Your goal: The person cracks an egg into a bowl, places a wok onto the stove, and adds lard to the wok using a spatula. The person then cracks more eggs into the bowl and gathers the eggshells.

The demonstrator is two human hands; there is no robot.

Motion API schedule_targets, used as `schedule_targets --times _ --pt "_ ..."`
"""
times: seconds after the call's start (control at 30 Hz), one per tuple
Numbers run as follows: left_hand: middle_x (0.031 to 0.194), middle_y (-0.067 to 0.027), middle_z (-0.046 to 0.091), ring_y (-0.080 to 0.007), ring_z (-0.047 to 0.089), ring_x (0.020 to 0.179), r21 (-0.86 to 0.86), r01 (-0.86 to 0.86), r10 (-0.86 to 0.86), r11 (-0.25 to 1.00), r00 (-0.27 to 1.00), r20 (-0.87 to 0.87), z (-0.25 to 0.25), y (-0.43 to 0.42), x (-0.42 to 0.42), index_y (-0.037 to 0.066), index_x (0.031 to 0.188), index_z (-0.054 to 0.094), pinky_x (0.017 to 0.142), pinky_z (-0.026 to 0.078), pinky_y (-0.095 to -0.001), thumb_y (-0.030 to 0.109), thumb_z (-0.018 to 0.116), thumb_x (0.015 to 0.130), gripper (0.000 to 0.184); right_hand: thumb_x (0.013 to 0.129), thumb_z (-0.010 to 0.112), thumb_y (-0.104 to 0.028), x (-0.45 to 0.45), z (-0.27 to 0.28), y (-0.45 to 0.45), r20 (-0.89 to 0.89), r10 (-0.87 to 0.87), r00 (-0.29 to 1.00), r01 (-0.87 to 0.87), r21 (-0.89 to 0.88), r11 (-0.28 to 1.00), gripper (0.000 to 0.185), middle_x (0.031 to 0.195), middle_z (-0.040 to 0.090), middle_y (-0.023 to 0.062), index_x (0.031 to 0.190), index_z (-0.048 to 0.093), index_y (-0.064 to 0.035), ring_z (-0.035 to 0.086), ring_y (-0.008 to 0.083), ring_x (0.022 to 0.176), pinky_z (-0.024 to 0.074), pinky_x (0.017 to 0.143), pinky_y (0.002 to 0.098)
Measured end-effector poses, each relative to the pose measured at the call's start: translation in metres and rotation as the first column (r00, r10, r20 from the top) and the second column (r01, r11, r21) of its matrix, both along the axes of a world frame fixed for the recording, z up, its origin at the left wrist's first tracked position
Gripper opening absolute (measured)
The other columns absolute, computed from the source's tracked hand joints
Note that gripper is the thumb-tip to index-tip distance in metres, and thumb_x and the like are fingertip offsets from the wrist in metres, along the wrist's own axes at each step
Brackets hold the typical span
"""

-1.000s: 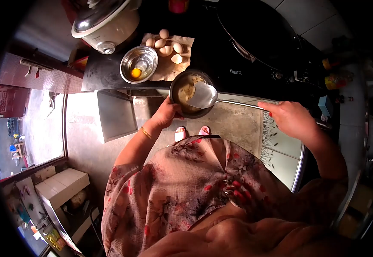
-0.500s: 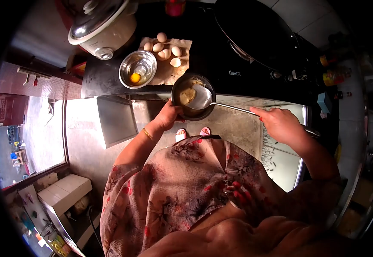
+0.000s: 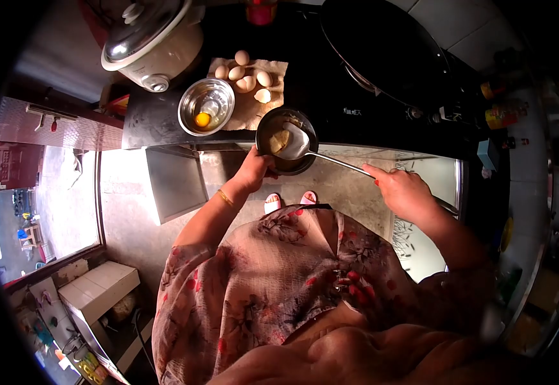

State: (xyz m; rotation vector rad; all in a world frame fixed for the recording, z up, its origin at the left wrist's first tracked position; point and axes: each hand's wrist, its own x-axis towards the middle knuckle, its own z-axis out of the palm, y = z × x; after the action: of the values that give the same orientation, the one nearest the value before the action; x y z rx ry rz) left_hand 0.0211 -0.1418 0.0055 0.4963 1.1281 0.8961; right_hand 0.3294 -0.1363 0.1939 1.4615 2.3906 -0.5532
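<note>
My left hand [image 3: 254, 171] grips the rim of a dark round bowl [image 3: 313, 154] at the counter's front edge. Brownish food [image 3: 279, 141] lies inside it, partly under the broad metal head of a spatula [image 3: 297, 142]. The long spatula handle runs right into my right hand [image 3: 403, 190], whose fingers are closed around it. Behind and left of the bowl, a steel bowl [image 3: 187, 102] holds a cracked egg with a yellow yolk [image 3: 202, 119]. Beside it, several eggs [image 3: 236, 73] and an eggshell piece [image 3: 263, 95] rest on brown paper [image 3: 275, 72].
A white slow cooker [image 3: 164, 62] with a glass lid stands at the back left of the black counter [image 3: 154, 122]. A large black wok [image 3: 382, 48] is at the back right. A light blue box [image 3: 487, 154] stands at the right edge.
My right hand has moved left and slightly down with the spatula. The spatula head has shifted left in the dark bowl, and the food has moved a little with it.
</note>
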Motion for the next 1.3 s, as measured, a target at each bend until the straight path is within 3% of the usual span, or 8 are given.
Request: schedule_targets --times 0.2,0.43,0.63,0.77,0.9,1.03,1.2,1.3 --pt "0.077 -0.0102 0.054 -0.0223 0.054 0.056 -0.018 -0.056 0.057 0.998 0.998 0.032 0.0 0.006 0.006 0.002 0.103 0.047 0.049 0.05 -0.0333 -0.002 0.046 0.076 0.028 0.087 0.047 -0.011 -0.002 -0.013 -0.008 0.086 -0.078 0.993 0.079 -0.007 0.997 0.048 0.083 0.064 0.0142 0.131 0.046 -0.0287 0.063 0.0326 0.071 0.0514 0.067 0.0425" --pt "0.084 -0.0137 0.054 -0.0262 0.056 0.062 -0.084 -0.139 0.154 0.987 0.965 0.213 0.008 0.019 0.017 0.0 0.102 0.046 0.051 0.051 -0.0345 0.001 0.047 0.078 0.024 0.088 0.047 -0.012 0.009 -0.057 -0.013 -0.276 -0.142 0.951 0.157 0.033 0.987 0.044 0.078 0.061 0.0191 0.13 0.046 -0.0223 0.062 0.0367 0.069 0.0501 0.064 0.0443" --pt "0.087 -0.0157 0.055 -0.0271 0.056 0.063 -0.074 -0.17 0.178 0.983 0.978 0.11 0.031 0.03 0.015 -0.002 0.099 0.046 0.051 0.051 -0.036 -0.001 0.046 0.078 0.021 0.087 0.046 -0.01 0.013 -0.063 -0.015 -0.439 -0.188 0.879 0.212 0.006 0.977 0.044 0.077 0.061 0.0216 0.13 0.047 -0.0203 0.061 0.0379 0.072 0.0489 0.065 0.0424" --pt "0.083 -0.0143 0.053 -0.0266 0.055 0.061 -0.097 -0.204 0.216 0.974 0.966 0.139 0.031 0.033 0.013 -0.002 0.098 0.046 0.051 0.052 -0.037 -0.001 0.046 0.079 0.019 0.088 0.05 -0.013 0.025 -0.057 -0.017 -0.494 -0.197 0.847 0.237 0.02 0.971 0.041 0.073 0.059 0.019 0.129 0.049 -0.0212 0.059 0.0313 0.064 0.0472 0.061 0.0374" --pt "0.077 -0.0131 0.053 -0.0261 0.055 0.06 -0.052 -0.192 0.199 0.98 0.965 0.172 0.035 0.032 0.015 -0.006 0.093 0.05 0.051 0.052 -0.0376 0.0 0.045 0.079 0.016 0.09 0.053 -0.013 0.043 -0.025 -0.014 -0.508 -0.416 0.755 0.404 -0.14 0.904 0.041 0.066 0.056 0.0105 0.13 0.05 -0.0242 0.044 0.0126 0.053 0.0439 0.057 0.027" --pt "0.082 -0.0184 0.059 -0.0276 0.057 0.061 -0.046 -0.174 0.18 0.984 0.963 0.198 0.042 0.027 0.015 -0.009 0.097 0.053 0.053 0.05 -0.0356 0.0 0.043 0.078 0.023 0.091 0.05 -0.007 0.076 0.004 0.002 -0.684 -0.39 0.617 0.492 -0.052 0.869 0.041 0.109 0.063 0.0122 0.13 0.05 -0.021 0.062 0.0114 0.08 0.0483 0.071 0.0278" --pt "0.08 -0.0198 0.06 -0.0277 0.058 0.059 -0.023 -0.156 0.157 0.988 0.965 0.21 0.039 0.024 0.012 -0.012 0.096 0.053 0.052 0.049 -0.0347 0.001 0.041 0.078 0.024 0.087 0.049 -0.008 0.112 0.034 0.046 -0.263 -0.348 0.9 0.437 0.522 0.732 0.048 0.091 0.062 0.0154 0.131 0.046 -0.0267 0.06 0.0343 0.077 0.0485 0.067 0.0411" --pt "0.08 -0.0202 0.06 -0.028 0.058 0.058 -0.024 -0.162 0.163 0.987 0.96 0.228 0.034 0.023 0.011 -0.012 0.095 0.053 0.051 0.049 -0.035 0.001 0.041 0.078 0.024 0.086 0.051 -0.006 0.118 0.034 0.073 0.032 -0.479 0.877 0.378 0.571 0.729 0.053 0.094 0.057 0.0154 0.133 0.044 -0.0283 0.058 0.0338 0.082 0.0478 0.068 0.0415"
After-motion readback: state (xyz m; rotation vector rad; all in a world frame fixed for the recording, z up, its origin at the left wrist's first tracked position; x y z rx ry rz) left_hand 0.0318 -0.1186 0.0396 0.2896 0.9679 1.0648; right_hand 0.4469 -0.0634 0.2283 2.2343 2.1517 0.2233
